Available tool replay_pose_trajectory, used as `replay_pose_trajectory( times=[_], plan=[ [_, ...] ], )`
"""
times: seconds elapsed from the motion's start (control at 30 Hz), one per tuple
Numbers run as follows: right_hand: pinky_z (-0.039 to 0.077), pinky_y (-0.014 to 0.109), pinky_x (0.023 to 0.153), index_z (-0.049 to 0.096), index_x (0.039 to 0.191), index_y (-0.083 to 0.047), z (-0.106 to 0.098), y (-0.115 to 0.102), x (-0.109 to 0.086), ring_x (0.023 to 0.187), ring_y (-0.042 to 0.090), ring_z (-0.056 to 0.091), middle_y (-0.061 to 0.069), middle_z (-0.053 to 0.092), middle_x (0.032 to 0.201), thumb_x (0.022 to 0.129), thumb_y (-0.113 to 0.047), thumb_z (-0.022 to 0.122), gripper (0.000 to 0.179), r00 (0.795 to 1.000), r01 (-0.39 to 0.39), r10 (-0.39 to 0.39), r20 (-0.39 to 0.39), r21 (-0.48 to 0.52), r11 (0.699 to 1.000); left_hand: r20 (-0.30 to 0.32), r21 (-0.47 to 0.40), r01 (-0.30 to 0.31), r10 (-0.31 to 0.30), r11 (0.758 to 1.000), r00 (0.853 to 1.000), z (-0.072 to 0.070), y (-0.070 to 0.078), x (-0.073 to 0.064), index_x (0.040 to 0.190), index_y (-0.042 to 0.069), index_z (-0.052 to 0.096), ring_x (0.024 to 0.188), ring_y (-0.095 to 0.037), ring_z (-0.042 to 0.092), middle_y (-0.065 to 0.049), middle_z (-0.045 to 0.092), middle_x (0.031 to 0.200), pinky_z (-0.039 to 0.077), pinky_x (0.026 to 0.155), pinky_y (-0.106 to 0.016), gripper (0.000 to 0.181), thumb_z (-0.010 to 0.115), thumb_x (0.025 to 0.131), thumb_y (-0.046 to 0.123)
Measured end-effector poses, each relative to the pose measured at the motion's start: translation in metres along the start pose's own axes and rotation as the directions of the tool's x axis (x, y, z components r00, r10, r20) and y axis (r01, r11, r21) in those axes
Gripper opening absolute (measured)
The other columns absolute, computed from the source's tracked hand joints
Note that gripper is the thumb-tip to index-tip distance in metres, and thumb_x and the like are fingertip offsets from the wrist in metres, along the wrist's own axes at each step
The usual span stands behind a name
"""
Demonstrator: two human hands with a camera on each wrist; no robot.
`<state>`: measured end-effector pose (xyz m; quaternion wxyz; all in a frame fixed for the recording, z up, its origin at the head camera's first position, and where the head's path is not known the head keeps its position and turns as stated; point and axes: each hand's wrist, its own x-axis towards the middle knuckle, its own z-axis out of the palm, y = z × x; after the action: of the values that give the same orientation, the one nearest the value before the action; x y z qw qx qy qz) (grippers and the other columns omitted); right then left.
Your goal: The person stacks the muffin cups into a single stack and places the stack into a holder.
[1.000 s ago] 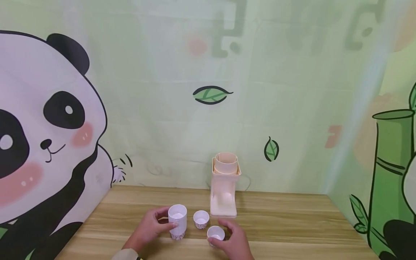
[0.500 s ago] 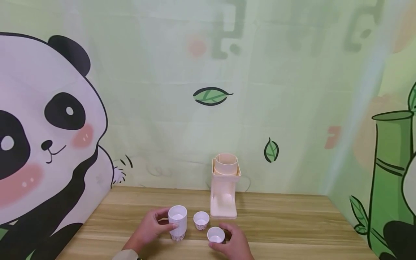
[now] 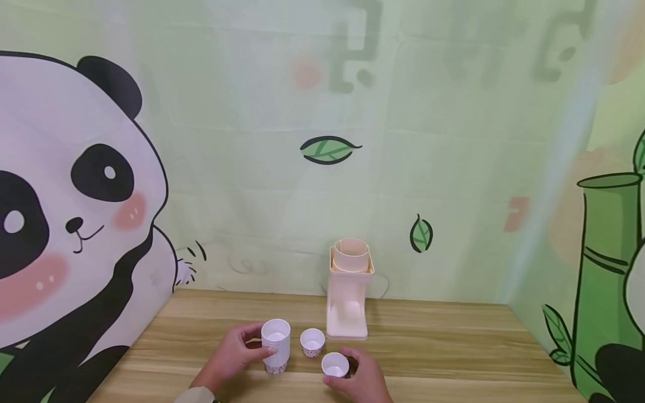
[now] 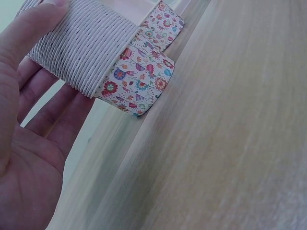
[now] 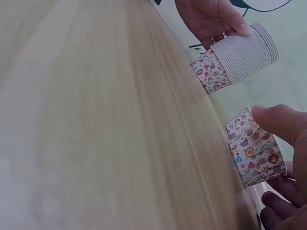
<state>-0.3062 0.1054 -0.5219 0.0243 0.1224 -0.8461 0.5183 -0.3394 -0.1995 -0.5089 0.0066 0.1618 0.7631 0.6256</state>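
On the left in the head view, my left hand (image 3: 235,354) grips an upright stack of white paper cups (image 3: 276,344). In the left wrist view the stack's ridged nested rims lead to a floral bottom cup (image 4: 136,81). My right hand (image 3: 364,374) pinches a single paper cup (image 3: 335,365) between thumb and fingers. That cup's floral side (image 5: 254,148) shows in the right wrist view, its base at the table. Between the two hands and a little farther back stands another small paper cup (image 3: 312,342), touched by neither hand.
Behind the cups stands a pale pink holder (image 3: 347,305) with a round tube (image 3: 351,255) in its top. The wood-grain table (image 3: 443,347) ends at a green backdrop (image 3: 252,196) printed with a panda and bamboo.
My right fingers have shifted slightly on the single cup, with the thumb lower along its near side. The left hand and the stack stay in place.
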Motion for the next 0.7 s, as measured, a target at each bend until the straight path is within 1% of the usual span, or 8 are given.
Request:
replay_pose_trajectory(
  times=[0.2, 0.43, 0.7],
  plan=[
    [0.048, 0.029, 0.076, 0.062, 0.113, -0.003, -0.0001, -0.0008, -0.0003, 0.095, 0.021, 0.059, 0.008, 0.066, 0.105, 0.063, -0.034, 0.087, 0.063, 1.000, -0.010, 0.010, -0.009, -0.009, 1.000, -0.005, -0.005, 0.006, -0.006, 1.000, 1.000, 0.0006, 0.0020, -0.0012, 0.124, 0.004, 0.059, 0.103, -0.026, 0.062, -0.016, 0.064, 0.117, 0.055, 0.083, -0.025, 0.056, 0.080, 0.074, 0.019],
    [0.047, 0.025, 0.075, 0.063, 0.109, -0.003, -0.0002, -0.0017, -0.0007, 0.094, 0.021, 0.059, 0.008, 0.066, 0.102, 0.063, -0.032, 0.087, 0.059, 1.000, 0.000, 0.000, -0.014, 0.001, 1.000, -0.005, -0.003, 0.007, -0.007, 1.000, 1.000, 0.0005, 0.0019, -0.0010, 0.124, 0.005, 0.059, 0.102, -0.025, 0.062, -0.016, 0.064, 0.117, 0.055, 0.083, -0.025, 0.056, 0.080, 0.074, 0.019],
    [0.047, 0.025, 0.073, 0.064, 0.108, -0.005, 0.0006, -0.0026, -0.0010, 0.092, 0.019, 0.058, 0.006, 0.066, 0.100, 0.063, -0.032, 0.087, 0.058, 1.000, -0.008, 0.008, -0.023, 0.004, 1.000, 0.004, 0.012, -0.003, 0.003, 1.000, 1.000, -0.0005, -0.0002, 0.0000, 0.125, 0.004, 0.058, 0.102, -0.026, 0.063, -0.016, 0.063, 0.118, 0.054, 0.084, -0.024, 0.057, 0.080, 0.074, 0.018]
  ],
)
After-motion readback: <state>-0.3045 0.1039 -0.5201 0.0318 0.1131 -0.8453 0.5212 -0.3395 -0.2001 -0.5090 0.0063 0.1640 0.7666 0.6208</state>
